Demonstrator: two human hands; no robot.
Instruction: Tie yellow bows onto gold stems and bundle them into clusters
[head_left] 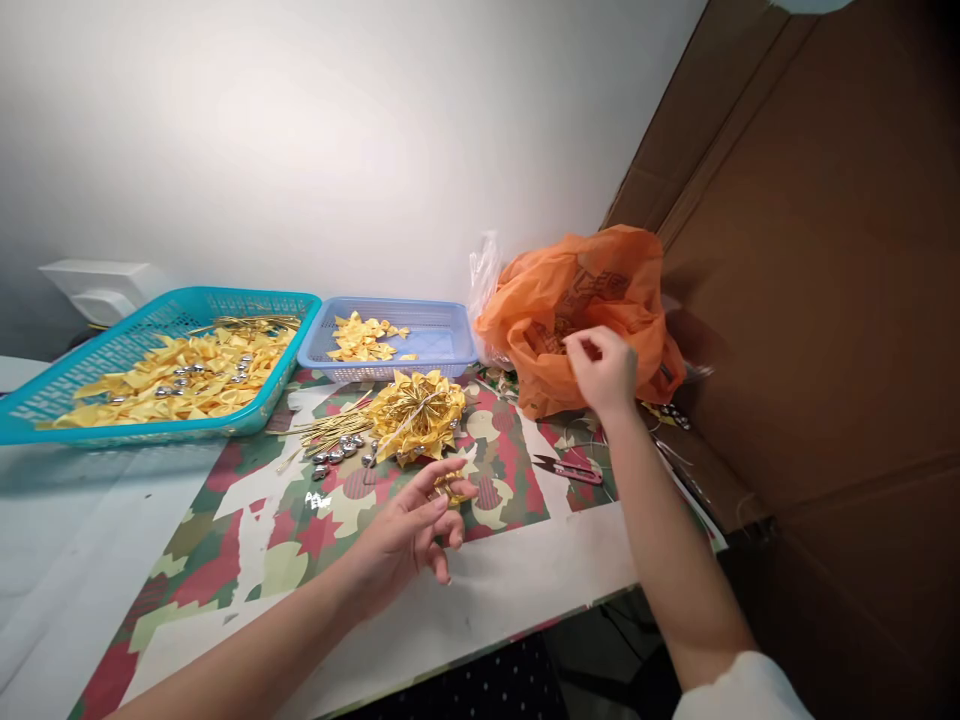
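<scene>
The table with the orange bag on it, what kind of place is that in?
Probably a little craft corner, at home or in a workshop; I can't tell which. The clues: a blue-green basket of yellow ribbon pieces, small pink scissors and a frilly yellow decoration on the table.

From where I stood, light fell strongest high on the wall (262,120), washing it almost white behind the far edge of the table (547,570). Past the right edge, the cardboard (825,250) sat in brown gloom, shadowed darkest beside the bag (619,255). Darkness pooled beneath the near edge. Bells (343,447) glinted, the left hand (412,525) looked evenly lit, and the wide view stretched the basket (150,436) toward the left.
</scene>
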